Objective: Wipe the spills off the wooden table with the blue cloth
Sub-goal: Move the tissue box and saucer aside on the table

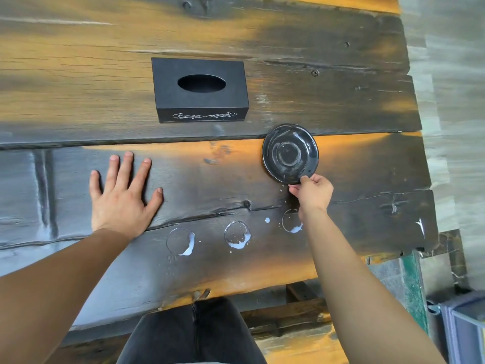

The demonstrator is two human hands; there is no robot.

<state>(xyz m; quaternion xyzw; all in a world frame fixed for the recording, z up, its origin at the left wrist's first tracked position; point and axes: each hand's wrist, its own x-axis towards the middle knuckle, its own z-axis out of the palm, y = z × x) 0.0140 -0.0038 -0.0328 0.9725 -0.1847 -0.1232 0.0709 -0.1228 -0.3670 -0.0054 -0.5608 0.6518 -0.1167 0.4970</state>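
Right hand point(311, 191) pinches near rim of black saucer point(290, 153); left hand point(122, 191) flat, fingers spread, holding nothing. Wooden table point(341, 101) unwiped. Black tissue box point(199, 89) beyond. Three milky ring spills point(237, 235) near front edge, droplets around. Blue cloth not in view; wiping not begun, by my judgement.
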